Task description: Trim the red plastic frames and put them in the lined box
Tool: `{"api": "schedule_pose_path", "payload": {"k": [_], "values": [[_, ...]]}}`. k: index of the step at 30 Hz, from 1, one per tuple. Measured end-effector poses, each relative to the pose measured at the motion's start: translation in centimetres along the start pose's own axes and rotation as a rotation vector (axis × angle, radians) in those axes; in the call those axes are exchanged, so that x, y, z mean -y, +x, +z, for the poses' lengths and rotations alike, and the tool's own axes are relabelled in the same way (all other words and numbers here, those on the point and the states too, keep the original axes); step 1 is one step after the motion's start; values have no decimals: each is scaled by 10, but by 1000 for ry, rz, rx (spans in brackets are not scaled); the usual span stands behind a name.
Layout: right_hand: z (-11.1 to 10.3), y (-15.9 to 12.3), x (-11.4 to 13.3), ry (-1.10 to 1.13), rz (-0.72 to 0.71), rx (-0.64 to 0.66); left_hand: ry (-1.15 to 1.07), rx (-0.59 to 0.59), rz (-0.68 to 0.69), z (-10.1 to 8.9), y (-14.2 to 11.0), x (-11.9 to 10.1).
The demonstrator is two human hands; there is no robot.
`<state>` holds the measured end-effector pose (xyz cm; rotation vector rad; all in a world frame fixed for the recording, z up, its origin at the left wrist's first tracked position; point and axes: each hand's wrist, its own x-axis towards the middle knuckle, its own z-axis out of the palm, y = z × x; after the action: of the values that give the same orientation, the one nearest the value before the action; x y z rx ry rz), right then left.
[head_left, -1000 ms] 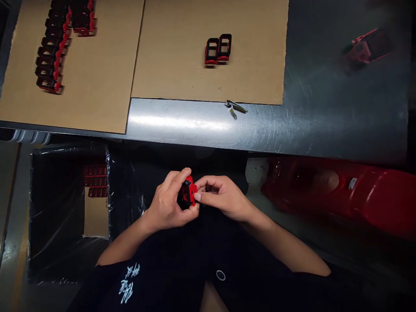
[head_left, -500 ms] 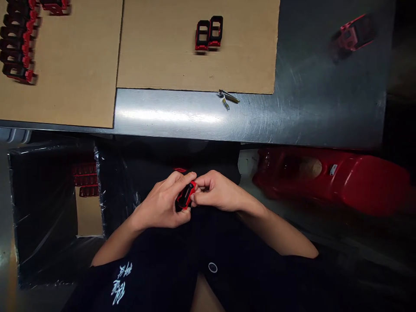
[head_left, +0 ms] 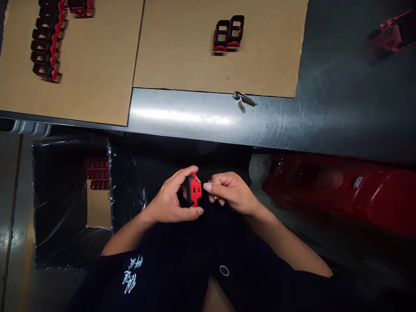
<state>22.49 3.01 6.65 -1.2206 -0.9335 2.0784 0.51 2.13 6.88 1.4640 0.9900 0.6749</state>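
- The left hand [head_left: 171, 197] is pinching a red-and-black plastic frame [head_left: 194, 189] between thumb and fingers, with its fingertips [head_left: 199, 211] closing narrowly around the lower end of the frame.
- The frame is standing upright in that grip, above the person's lap and just beyond the edge of the black T-shirt [head_left: 136, 277], its red face showing two small square openings.
- The right hand [head_left: 232, 193] is staying just beside the frame, not touching it, with its fingers loosely curled and its thumb [head_left: 207, 186] pointing toward the frame across a narrow gap.
- A stainless steel table [head_left: 211, 116] is spanning the view ahead of the person, its brushed surface catching a long band of light.
- Two cardboard sheets [head_left: 182, 56] are lying on the table, meeting along a straight seam.
- A long double row of finished-looking red-and-black frames [head_left: 45, 43] is resting on the left part of the cardboard, and a pair of frames [head_left: 228, 34] is standing side by side on the right part.
- A metal nail clipper [head_left: 245, 99] is lying on the bare steel, just below the cardboard edge.
- A blurred red-and-black frame [head_left: 388, 37] is sitting on the steel at the far right.
- A black plastic-lined bin [head_left: 42, 195] is standing on the floor to the left, holding stacked red frames [head_left: 96, 174].
- A large red moulded plastic shell [head_left: 341, 190] is lying to the right, below the table.
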Motion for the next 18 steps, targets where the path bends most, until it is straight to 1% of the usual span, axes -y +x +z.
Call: {"api": "schedule_pose_path", "payload": {"k": [3, 5, 9, 13, 15, 18], "values": [[0, -1, -1, 134, -68, 75, 25, -36, 81, 1, 1, 2], [-1, -3, 0, 195, -58, 132, 48, -55, 117, 2, 1, 3], [-1, -3, 0, 179, -30, 172, 86, -63, 143, 3, 1, 4], [1, 0, 1, 163, -48, 201, 150, -60, 142, 4, 1, 3], [4, 2, 3, 147, -56, 202, 172, -54, 140, 5, 1, 2], [9, 4, 6, 133, -27, 186, 194, -37, 134, 5, 1, 2]]}}
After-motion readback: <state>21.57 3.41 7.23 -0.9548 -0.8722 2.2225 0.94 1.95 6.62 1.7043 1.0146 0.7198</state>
